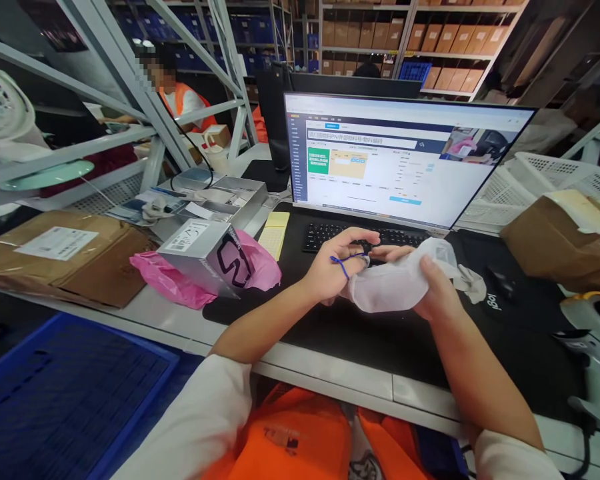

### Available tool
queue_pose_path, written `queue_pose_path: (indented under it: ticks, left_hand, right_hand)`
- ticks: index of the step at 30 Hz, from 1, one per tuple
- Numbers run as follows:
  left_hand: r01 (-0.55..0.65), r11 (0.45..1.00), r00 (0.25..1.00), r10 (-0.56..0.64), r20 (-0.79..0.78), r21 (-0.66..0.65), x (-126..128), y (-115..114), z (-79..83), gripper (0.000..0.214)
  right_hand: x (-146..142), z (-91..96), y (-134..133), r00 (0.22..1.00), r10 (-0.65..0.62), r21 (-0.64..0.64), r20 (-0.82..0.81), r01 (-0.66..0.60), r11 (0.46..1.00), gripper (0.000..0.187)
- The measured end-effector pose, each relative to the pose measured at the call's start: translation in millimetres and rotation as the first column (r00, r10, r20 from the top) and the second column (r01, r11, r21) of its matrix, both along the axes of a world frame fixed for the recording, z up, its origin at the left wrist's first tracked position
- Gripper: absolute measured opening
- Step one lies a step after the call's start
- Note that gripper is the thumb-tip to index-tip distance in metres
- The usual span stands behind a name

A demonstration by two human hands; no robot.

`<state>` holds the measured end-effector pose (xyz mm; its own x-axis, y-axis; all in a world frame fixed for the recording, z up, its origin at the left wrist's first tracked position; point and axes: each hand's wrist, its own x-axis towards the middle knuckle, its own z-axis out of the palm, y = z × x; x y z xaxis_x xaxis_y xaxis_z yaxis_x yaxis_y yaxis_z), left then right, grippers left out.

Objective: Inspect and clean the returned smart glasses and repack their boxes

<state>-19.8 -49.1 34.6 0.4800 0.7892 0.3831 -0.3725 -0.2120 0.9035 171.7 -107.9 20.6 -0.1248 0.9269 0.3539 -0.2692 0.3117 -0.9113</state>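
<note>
Over the black desk mat, I hold a thin white, see-through pouch [393,288] between my hands. My right hand [440,287] is closed on its right part, thumb on the near face and fingers behind. My left hand [337,263] curls round the pouch's left end, with a blue cord [341,267] looped at its fingers. Something small and dark shows by those fingertips, too small to name. What the pouch contains cannot be made out. Left of my hands, a grey printed box [200,257] sits on a pink plastic bag [173,283].
A monitor [370,160] and keyboard [325,235] stand behind my hands. To the right are a mouse [501,283], a brown carton [555,240] and white baskets [570,175]. Leftward lie a taped carton [60,257], yellow notes [274,235] and a blue crate [75,400]. A co-worker [185,100] sits beyond the frame.
</note>
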Motion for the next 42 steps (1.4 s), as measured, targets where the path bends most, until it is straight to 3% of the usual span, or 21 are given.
queue_pose_path:
  ticks: [3, 6, 9, 11, 15, 20, 22, 23, 24, 26, 30, 36, 39, 42]
  left_hand:
    - [0.045, 0.998, 0.998, -0.043, -0.043, 0.043, -6.1, 7.4, 0.2, 0.042]
    - [0.146, 0.981, 0.974, -0.12, -0.192, 0.127, -13.6, 12.9, 3.0, 0.048]
    - [0.208, 0.968, 0.941, -0.158, -0.3, 0.143, -17.4, 15.9, 5.7, 0.056]
    - [0.189, 0.975, 0.939, -0.145, -0.311, 0.117, -17.0, 18.6, 6.2, 0.059]
    - [0.069, 0.998, 0.948, -0.07, -0.31, -0.014, -14.1, 29.7, 4.0, 0.053]
    - [0.016, 0.991, 0.982, -0.04, -0.183, -0.131, -17.3, 45.2, 1.8, 0.041]
    - [-0.137, 0.991, 0.972, 0.135, -0.19, 0.003, -19.5, 46.3, 2.4, 0.03]
    - [-0.234, 0.964, 0.941, 0.257, -0.221, 0.126, -20.2, 45.3, 2.9, 0.022]
    - [-0.305, 0.916, 0.892, 0.371, -0.259, 0.262, -20.5, 43.6, 3.2, 0.016]
    - [-0.325, 0.815, 0.78, 0.518, -0.35, 0.48, -19.5, 39.1, 3.1, 0.019]
    - [-0.237, 0.766, 0.641, 0.586, -0.497, 0.598, -13.2, 34.0, -1.7, 0.025]
    - [-0.232, 0.68, 0.48, 0.702, -0.526, 0.696, -6.7, 41.1, -12.7, 0.025]
    - [-0.224, 0.628, 0.469, 0.74, -0.483, 0.745, -5.8, 42.5, -14.6, 0.027]
    - [-0.206, 0.571, 0.565, 0.732, -0.38, 0.794, -6.3, 37.6, -13.1, 0.025]
  right_hand:
    - [12.1, -0.7, 7.5, 0.968, 0.21, -0.071, 0.139, -0.202, 0.977, 0.047]
    - [17.0, 2.2, 8.2, 0.874, 0.416, -0.177, 0.253, -0.381, 0.908, 0.054]
    - [13.1, 1.9, 4.0, 0.816, 0.484, -0.265, 0.316, -0.415, 0.871, 0.054]
    - [9.1, -2.7, 1.9, 0.848, 0.443, -0.304, 0.291, -0.357, 0.883, 0.053]
    - [5.1, -15.4, 4.1, 0.975, 0.191, -0.37, 0.115, -0.136, 0.919, 0.052]
    - [11.0, -11.8, 11.3, 0.998, -0.047, -0.39, -0.038, 0.029, 0.92, 0.046]
    - [14.1, -5.0, 12.6, 0.985, -0.143, -0.347, -0.096, 0.102, 0.932, 0.04]
    - [15.1, -1.7, 12.7, 0.975, -0.183, -0.314, -0.126, 0.135, 0.94, 0.037]
    - [15.5, 1.2, 12.5, 0.964, -0.217, -0.278, -0.151, 0.17, 0.946, 0.035]
    - [15.1, 5.1, 11.4, 0.942, -0.282, -0.216, -0.18, 0.241, 0.946, 0.032]
    - [10.1, 4.7, 8.7, 0.918, -0.355, -0.198, -0.177, 0.32, 0.927, 0.035]
    - [1.6, -14.1, 8.9, 0.917, -0.398, -0.217, -0.037, 0.381, 0.899, 0.051]
    - [-1.0, -27.0, 10.8, 0.92, -0.387, -0.243, 0.063, 0.39, 0.888, 0.049]
    - [-2.4, -31.1, 14.2, 0.928, -0.369, -0.313, 0.047, 0.364, 0.877, 0.051]
